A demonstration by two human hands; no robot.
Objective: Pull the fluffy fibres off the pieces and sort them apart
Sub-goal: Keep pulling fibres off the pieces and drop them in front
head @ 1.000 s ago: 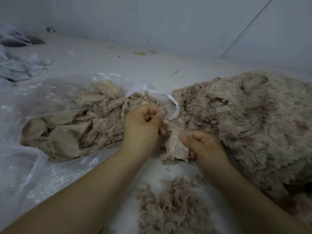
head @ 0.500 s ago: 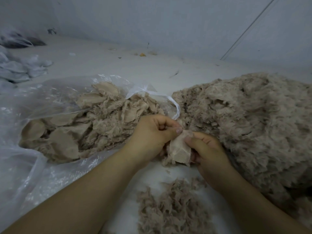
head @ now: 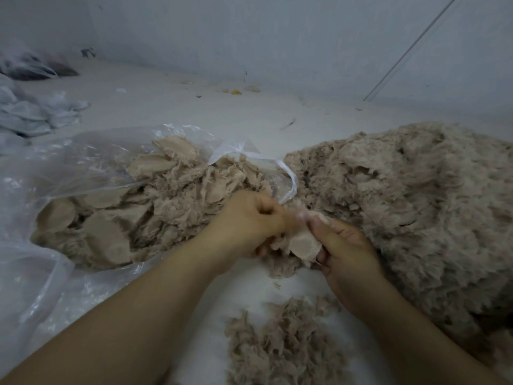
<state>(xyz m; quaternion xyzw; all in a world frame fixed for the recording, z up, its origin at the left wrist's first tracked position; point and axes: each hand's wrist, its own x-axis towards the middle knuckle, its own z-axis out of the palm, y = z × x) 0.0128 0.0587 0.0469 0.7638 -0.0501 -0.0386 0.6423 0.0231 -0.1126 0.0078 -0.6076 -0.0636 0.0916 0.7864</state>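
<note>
One clear plastic bag (head: 55,173) at left holds many beige pieces; the left hand (head: 249,220) and right hand (head: 344,245) both pinch one piece (head: 302,244) between them, above one loose fibre pile (head: 283,343); one large fluffy heap (head: 416,204) lies right

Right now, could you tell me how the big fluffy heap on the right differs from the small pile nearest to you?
The big heap stands tall and thick and runs off the right edge; the small pile lies low and thin on the white surface. The big heap looks matted into one mass, while the small pile is loose, separate tufts. The right hand lies beside the big heap; no hand touches the small pile. Both are the same beige fluff.
</note>
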